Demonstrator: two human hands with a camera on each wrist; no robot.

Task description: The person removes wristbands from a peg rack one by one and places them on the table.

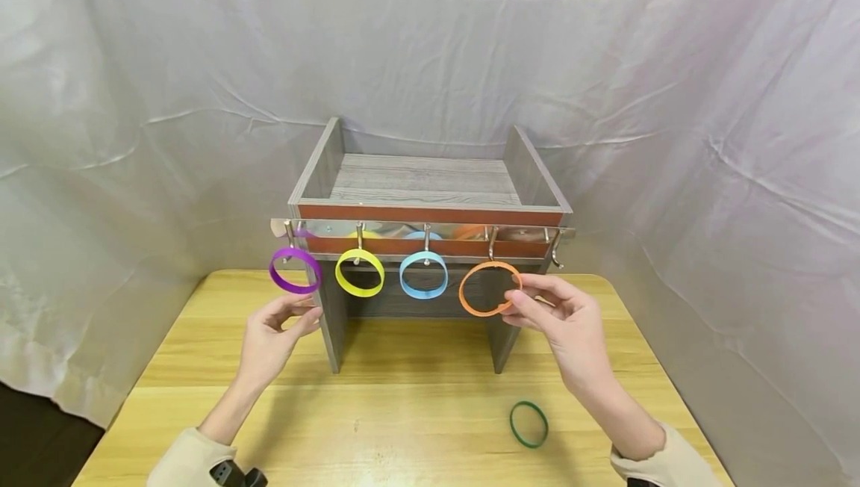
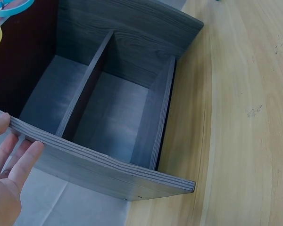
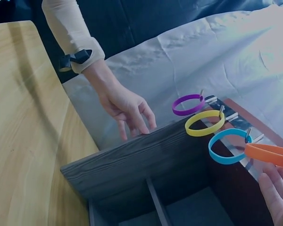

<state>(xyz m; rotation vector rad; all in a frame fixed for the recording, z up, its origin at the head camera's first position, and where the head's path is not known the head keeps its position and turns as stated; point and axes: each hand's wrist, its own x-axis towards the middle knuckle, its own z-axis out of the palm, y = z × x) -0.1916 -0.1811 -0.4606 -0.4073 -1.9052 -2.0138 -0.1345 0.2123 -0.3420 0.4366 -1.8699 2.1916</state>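
My right hand pinches the right side of an orange wristband between thumb and fingers. The band's top edge meets the tip of a metal hook; whether it is looped over it I cannot tell. My left hand touches the left side panel of a grey wooden shelf, thumb at the panel's edge and fairly straight fingers along its outer face. Purple, yellow and light blue wristbands hang from hooks to the left of the orange one.
A green wristband lies on the wooden table, in front of the shelf's right leg. The metal hook rail runs across the shelf front, with a bare hook at its right end. Grey cloth surrounds the table.
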